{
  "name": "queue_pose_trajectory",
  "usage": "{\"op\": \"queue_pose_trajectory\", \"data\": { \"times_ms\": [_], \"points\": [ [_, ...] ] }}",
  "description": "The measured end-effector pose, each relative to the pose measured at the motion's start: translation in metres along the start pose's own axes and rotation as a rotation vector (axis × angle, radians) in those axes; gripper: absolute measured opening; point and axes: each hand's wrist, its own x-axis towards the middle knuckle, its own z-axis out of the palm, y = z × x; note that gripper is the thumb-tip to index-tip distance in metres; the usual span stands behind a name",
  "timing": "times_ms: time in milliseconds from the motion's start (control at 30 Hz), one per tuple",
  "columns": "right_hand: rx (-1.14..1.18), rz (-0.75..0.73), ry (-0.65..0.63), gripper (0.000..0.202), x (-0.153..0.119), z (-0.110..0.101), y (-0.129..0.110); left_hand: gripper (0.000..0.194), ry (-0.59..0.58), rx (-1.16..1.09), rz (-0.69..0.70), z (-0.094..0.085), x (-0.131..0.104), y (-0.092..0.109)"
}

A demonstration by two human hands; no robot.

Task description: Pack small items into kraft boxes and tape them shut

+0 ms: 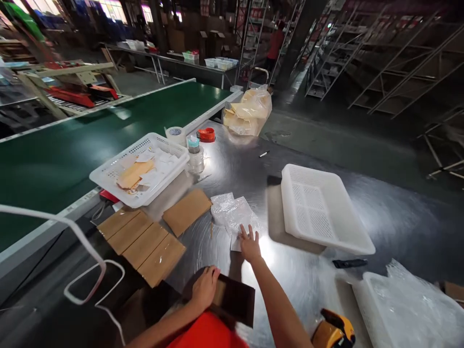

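Observation:
My left hand is closed over the edge of an open cardboard box, which sits at the table's near edge with its dark inside showing. My right hand reaches forward with fingers spread, its fingertips at the near end of some bubble-wrapped packets. Under that hand lies a small white piece, partly covered. Left of the packets is a flat brown carton, and closer in lies a row of several brown cartons.
A white basket stands to the right; another basket holds papers. Behind are tape rolls, a red tape ring and a bag. A yellow tape dispenser sits near right. A green conveyor runs along the left.

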Motion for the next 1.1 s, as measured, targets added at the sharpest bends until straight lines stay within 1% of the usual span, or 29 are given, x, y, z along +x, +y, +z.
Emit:
{"op": "queue_pose_trajectory", "data": {
  "times_ms": [67,133,200,267,300,333,400,467,533,600,667,733,767,833,933,1000,1100],
  "points": [
    [0.019,-0.018,0.015,0.052,0.005,-0.009,0.004,0.040,-0.005,0.007,-0.002,-0.001,-0.001,0.002],
    [0.045,-0.033,0.083,0.045,0.001,-0.026,0.009,0.043,-0.006,0.008,-0.001,-0.003,-0.003,0.005],
    [0.129,-0.056,0.232,0.035,-0.010,-0.052,0.014,0.045,-0.003,0.010,-0.003,-0.005,-0.005,0.007],
    [0.254,-0.082,0.396,0.026,-0.026,-0.077,0.017,0.045,-0.003,0.014,-0.004,-0.007,-0.006,0.009],
    [0.308,-0.085,0.445,0.024,-0.036,-0.088,0.016,0.045,-0.004,0.017,-0.004,-0.008,-0.007,0.009],
    [0.344,-0.075,0.460,0.024,-0.047,-0.097,0.014,0.044,-0.007,0.020,-0.004,-0.009,-0.007,0.009],
    [0.399,-0.032,0.428,0.027,-0.070,-0.104,0.004,0.045,-0.013,0.027,-0.007,-0.010,-0.008,0.009],
    [0.481,-0.004,0.376,0.032,-0.093,-0.100,-0.011,0.045,-0.019,0.032,-0.018,-0.011,-0.007,0.008],
    [0.591,-0.035,0.319,0.034,-0.116,-0.084,-0.031,0.046,-0.026,0.032,-0.030,-0.010,-0.006,0.006],
    [0.675,-0.121,0.221,0.026,-0.139,-0.061,-0.054,0.045,-0.041,0.026,-0.033,-0.009,-0.004,0.003],
    [0.723,-0.197,0.090,0.020,-0.159,-0.035,-0.075,0.044,-0.056,0.017,-0.030,-0.008,-0.002,0.001],
    [0.757,-0.208,-0.017,0.018,-0.172,-0.011,-0.091,0.045,-0.058,0.008,-0.030,-0.008,-0.001,-0.002],
    [0.777,-0.192,-0.049,0.018,-0.176,-0.002,-0.096,0.045,-0.055,0.004,-0.030,-0.008,-0.001,-0.003],
    [0.837,-0.157,-0.103,0.016,-0.175,0.010,-0.097,0.047,-0.053,-0.001,-0.026,-0.008,0.000,-0.004],
    [0.922,-0.112,-0.252,0.017,-0.155,0.012,-0.084,0.049,-0.059,-0.007,-0.016,-0.010,0.000,-0.005],
    [0.906,-0.087,-0.347,0.016,-0.137,0.012,-0.074,0.050,-0.061,-0.006,-0.020,-0.011,0.000,-0.004],
    [0.803,-0.073,-0.401,0.018,-0.112,0.019,-0.069,0.050,-0.060,-0.005,-0.033,-0.012,0.000,-0.003]
  ]
}}
